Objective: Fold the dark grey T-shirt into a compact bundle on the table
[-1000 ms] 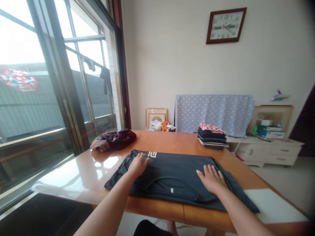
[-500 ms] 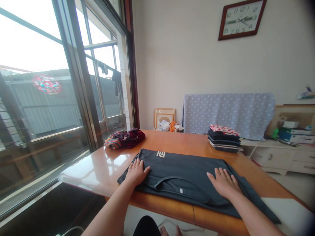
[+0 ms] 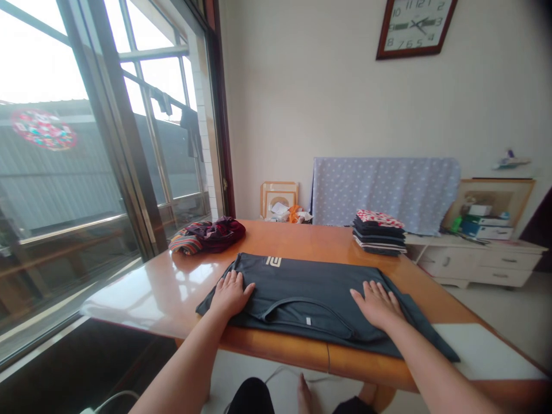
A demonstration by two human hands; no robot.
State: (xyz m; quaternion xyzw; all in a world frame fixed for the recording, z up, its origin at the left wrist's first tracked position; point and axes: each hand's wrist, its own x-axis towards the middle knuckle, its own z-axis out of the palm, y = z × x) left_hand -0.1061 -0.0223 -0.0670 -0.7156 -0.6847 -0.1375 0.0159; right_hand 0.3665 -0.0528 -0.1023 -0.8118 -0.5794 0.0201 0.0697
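Note:
A dark T-shirt [image 3: 310,282] lies folded across the near part of the wooden table [image 3: 297,237], its neckline and small white label towards me and a pale logo at its far edge. My left hand [image 3: 232,294] rests flat on the shirt's left end, fingers spread. On the right part of the cloth lies my right hand [image 3: 378,303], also flat with fingers apart. Neither hand grips the fabric. One corner of the shirt reaches out past my right wrist along the table's near edge.
A stack of folded clothes [image 3: 379,233] stands at the table's far right. Crumpled dark and striped clothing [image 3: 209,236] lies at the far left, near the window [image 3: 103,144]. Behind the table are a dotted blue cloth [image 3: 383,192] and a white cabinet [image 3: 478,264].
The view has turned slightly right and down, so everything sits a little further left and higher. Both hands stay flat on the T-shirt, with almost no movement against it.

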